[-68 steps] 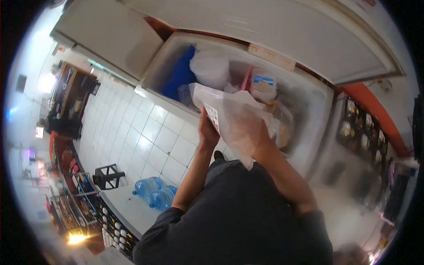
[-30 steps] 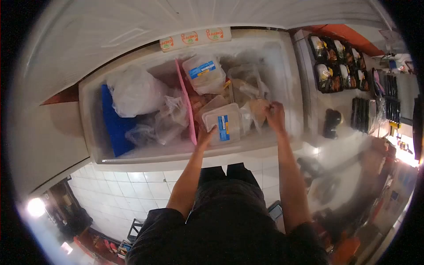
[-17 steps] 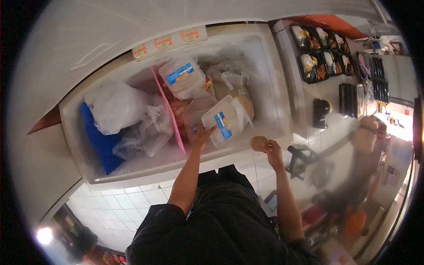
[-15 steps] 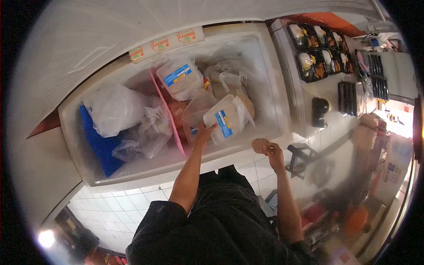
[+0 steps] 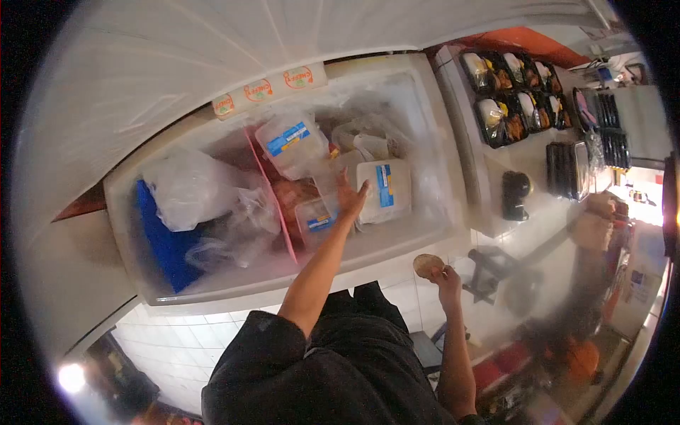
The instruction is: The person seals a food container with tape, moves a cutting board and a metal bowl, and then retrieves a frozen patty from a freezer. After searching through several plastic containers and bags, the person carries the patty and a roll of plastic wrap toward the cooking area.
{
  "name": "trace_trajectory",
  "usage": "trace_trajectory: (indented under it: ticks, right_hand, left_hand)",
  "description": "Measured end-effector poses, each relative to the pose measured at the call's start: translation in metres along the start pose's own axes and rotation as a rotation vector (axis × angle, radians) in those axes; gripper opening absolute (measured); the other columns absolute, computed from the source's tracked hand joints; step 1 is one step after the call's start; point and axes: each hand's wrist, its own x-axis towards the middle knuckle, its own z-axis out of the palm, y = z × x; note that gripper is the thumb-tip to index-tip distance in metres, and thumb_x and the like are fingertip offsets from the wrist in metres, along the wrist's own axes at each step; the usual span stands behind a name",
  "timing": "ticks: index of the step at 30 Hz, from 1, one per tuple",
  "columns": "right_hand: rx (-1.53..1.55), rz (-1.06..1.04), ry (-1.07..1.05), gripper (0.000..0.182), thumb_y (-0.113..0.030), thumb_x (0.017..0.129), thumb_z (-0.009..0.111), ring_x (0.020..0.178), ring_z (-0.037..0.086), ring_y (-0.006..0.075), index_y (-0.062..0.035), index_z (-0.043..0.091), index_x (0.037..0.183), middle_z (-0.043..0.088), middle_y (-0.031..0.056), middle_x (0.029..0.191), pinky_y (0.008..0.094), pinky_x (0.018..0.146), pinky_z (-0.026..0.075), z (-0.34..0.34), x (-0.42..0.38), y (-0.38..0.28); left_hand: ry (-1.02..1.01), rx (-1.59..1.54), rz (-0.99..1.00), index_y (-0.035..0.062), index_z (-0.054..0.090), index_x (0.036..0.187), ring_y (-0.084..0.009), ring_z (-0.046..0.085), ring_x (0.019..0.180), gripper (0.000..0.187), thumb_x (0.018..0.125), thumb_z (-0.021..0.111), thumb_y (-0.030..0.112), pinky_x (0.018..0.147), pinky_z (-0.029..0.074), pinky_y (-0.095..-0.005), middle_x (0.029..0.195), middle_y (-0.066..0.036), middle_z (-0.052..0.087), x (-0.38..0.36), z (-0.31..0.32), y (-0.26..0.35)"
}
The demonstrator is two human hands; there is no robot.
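Observation:
My left hand [image 5: 351,200] reaches into an open chest freezer [image 5: 439,142] with its fingers spread. Its thumb side is at the left edge of a clear plastic container [image 5: 398,188] with a blue label. Another blue-labelled container [image 5: 310,219] lies just left of the hand, and a third container [image 5: 287,149] sits farther back. Outside the freezer's front wall, my right hand [image 5: 446,280] pinches a flat, round, brownish patty [image 5: 428,265] by its edge. What lies beneath the containers is partly hidden by frosty haze.
A pink divider [image 5: 273,191] splits the freezer; left of it lie a white plastic bag [image 5: 188,188] and a blue panel [image 5: 161,241]. Packed black meal trays [image 5: 501,120] and a black tape dispenser-like object [image 5: 516,195] stand on the right counter. A dark stool-like frame [image 5: 489,273] stands on the tiled floor.
The right-hand container has shifted right and sits straighter, uncovering more of the container at its left. My left hand has moved rightward and away from me, fingers spreading. My right hand still holds the patty.

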Motion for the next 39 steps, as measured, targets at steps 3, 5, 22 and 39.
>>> trace_trajectory:
  ticks: [3, 5, 22, 39]
  right_hand:
    - [0.151, -0.004, -0.048, 0.049, -0.039, 0.095, 0.069, 0.094, 0.065, 0.0168, 0.0054, 0.062, 0.113, 0.067, 0.0127, 0.102, 0.0309, 0.080, 0.053, 0.008, 0.011, -0.011]
    - [0.686, -0.028, -0.151, 0.038, -0.029, 0.098, 0.064, 0.107, 0.064, 0.0206, 0.0047, 0.062, 0.115, 0.067, 0.0135, 0.112, 0.0368, 0.092, 0.053, 0.023, 0.009, -0.061]
    - [-0.462, -0.500, -0.613, 0.060, -0.037, 0.085, 0.081, 0.110, 0.063, 0.0229, -0.0050, 0.058, 0.131, 0.066, 0.0080, 0.118, 0.0386, 0.095, 0.050, 0.203, 0.258, -0.361]
    - [-0.091, -0.618, -0.375, 0.050, -0.028, 0.081, 0.083, 0.096, 0.066, 0.0186, -0.0009, 0.068, 0.119, 0.069, 0.0103, 0.112, 0.0314, 0.085, 0.052, 0.234, 0.251, -0.351]
  left_hand:
    - [0.156, 0.007, 0.174, -0.0003, 0.042, 0.143, -0.0376, 0.046, 0.132, 0.073, 0.087, 0.074, 0.033, 0.112, 0.034, -0.0480, 0.137, -0.024, 0.050, 0.030, -0.169, 0.105]
    - [0.474, 0.008, 0.279, 0.0010, 0.052, 0.135, -0.0343, 0.050, 0.125, 0.058, 0.087, 0.075, 0.025, 0.110, 0.037, -0.0457, 0.131, -0.018, 0.055, 0.052, -0.282, 0.150]
    - [0.539, 1.240, 0.718, 0.0058, 0.042, 0.149, -0.0306, 0.043, 0.139, 0.062, 0.097, 0.065, 0.031, 0.116, 0.033, -0.0452, 0.150, -0.017, 0.046, 0.145, -0.750, 0.324]
    - [0.019, 0.934, 0.975, -0.0034, 0.038, 0.141, -0.0337, 0.060, 0.116, 0.088, 0.083, 0.077, 0.051, 0.087, 0.057, -0.0397, 0.130, -0.022, 0.052, 0.189, -0.727, 0.388]
